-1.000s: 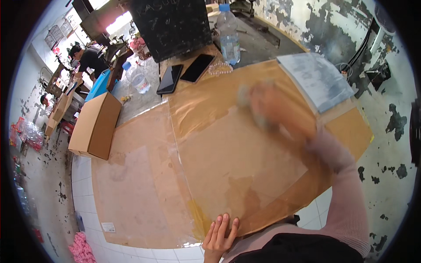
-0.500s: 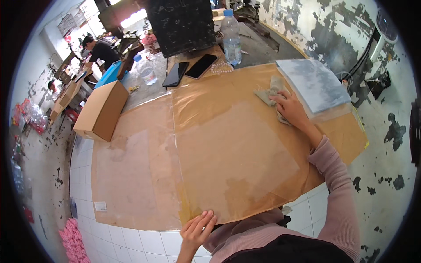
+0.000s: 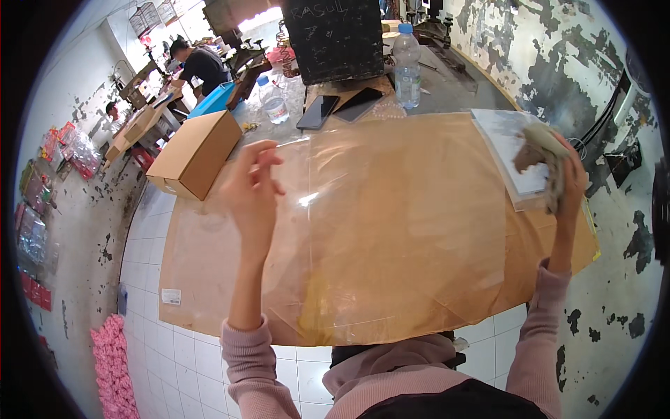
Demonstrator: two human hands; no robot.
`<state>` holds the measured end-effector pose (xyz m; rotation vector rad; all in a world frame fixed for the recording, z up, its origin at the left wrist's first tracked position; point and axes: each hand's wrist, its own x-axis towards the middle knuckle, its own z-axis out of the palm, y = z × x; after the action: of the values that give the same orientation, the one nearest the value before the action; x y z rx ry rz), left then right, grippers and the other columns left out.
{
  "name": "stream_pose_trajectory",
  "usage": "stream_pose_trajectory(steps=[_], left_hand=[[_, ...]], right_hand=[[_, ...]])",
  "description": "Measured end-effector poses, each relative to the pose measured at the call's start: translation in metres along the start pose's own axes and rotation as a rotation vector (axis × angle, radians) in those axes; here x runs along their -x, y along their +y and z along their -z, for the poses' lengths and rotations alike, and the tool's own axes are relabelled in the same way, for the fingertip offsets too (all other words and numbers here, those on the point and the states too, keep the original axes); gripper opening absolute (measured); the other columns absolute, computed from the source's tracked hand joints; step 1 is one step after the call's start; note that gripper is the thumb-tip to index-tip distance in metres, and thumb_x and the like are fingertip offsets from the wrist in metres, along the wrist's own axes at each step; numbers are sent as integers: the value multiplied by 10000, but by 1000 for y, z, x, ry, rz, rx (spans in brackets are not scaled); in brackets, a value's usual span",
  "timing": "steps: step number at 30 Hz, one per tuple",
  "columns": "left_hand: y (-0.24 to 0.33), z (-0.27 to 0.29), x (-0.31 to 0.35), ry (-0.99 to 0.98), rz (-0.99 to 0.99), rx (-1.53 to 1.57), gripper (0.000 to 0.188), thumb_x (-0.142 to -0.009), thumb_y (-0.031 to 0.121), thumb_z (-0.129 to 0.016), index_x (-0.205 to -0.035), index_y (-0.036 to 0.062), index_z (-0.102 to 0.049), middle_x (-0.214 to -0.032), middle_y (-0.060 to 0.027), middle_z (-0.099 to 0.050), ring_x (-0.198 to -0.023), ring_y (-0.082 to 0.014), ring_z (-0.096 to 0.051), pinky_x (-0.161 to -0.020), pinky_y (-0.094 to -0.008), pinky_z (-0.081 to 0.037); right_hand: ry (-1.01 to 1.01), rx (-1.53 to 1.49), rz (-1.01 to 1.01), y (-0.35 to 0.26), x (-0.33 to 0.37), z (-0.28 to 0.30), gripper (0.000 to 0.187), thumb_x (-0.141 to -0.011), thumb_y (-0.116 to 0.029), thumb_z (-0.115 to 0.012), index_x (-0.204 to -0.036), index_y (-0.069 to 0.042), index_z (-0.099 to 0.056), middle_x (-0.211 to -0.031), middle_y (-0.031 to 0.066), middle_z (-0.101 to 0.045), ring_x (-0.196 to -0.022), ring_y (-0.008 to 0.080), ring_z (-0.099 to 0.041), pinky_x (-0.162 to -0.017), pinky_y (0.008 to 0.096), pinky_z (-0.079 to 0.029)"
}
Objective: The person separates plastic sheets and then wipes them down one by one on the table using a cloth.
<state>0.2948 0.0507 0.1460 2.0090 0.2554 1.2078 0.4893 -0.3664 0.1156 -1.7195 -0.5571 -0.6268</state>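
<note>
My right hand (image 3: 574, 180) grips a crumpled grey-beige rag (image 3: 548, 150), lifted over the stack of clear-wrapped white sheets (image 3: 499, 133) at the table's right side. Part of the rag hangs down beside the wrist. My left hand (image 3: 257, 185) is raised above the left part of the table, slightly blurred, its fingers loosely bent and apart with nothing in them. Beneath both hands, brown board or paper under clear plastic (image 3: 405, 230) covers the tabletop. A small white label (image 3: 171, 297) is stuck near its left corner.
A closed cardboard box (image 3: 199, 150) stands at the left edge. Along the back are two phones (image 3: 318, 113), a bead string (image 3: 389, 110), a small bottle (image 3: 272, 101), a taller bottle (image 3: 407, 70) and a black panel (image 3: 333, 42). Another person (image 3: 201, 70) works far left.
My left hand has left the table's front edge and risen over its left part. The right hand has lifted the rag off the plastic and moved right, over the white sheets. The view has shifted.
</note>
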Motion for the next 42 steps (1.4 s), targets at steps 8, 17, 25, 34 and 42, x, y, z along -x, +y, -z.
stream_pose_trajectory(steps=[8,17,25,34,42], left_hand=[[-76,-43,31,-534,87,-356,212,-868,127,-560,-1069,66,-588,-970,-166,-640,-742,-262,-651,-624,-370,-505],[20,57,230,-897,-165,-237,544,-767,403,-651,-1098,-21,-572,-1213,-193,-517,-1167,-368,-492,-955,-466,-421],[-32,40,290,-649,-633,-713,230,-775,251,-696,-912,83,-617,-912,-91,-646,-883,-228,-607,-838,-342,-387],[-28,19,280,-218,-669,-759,227,-876,126,-561,-1074,233,-592,-1036,112,-665,-990,-31,-587,-957,-236,-297],[-17,29,298,-324,-555,-591,318,-890,190,-473,-1185,115,-568,-1301,-14,-529,-1146,-113,-528,-831,-232,-365]], right_hand=[[169,31,-85,-40,92,55,388,-919,-261,-410,-1110,32,-577,-1107,121,-594,-988,201,-557,-832,320,-449],[-703,26,417,-158,164,-120,341,-704,-274,-657,-1025,-164,-688,-780,2,-614,-1024,204,-553,-886,385,-379],[-908,185,545,-103,216,-171,318,-766,-271,-595,-1040,-117,-639,-1065,55,-593,-1161,208,-478,-969,419,-353],[-492,669,69,-42,145,-56,341,-701,-105,-698,-1038,-85,-651,-1082,109,-579,-1022,307,-525,-847,374,-448],[-998,106,477,-100,113,-133,475,-689,-205,-714,-1147,-154,-597,-1031,68,-576,-943,252,-553,-790,360,-473]])
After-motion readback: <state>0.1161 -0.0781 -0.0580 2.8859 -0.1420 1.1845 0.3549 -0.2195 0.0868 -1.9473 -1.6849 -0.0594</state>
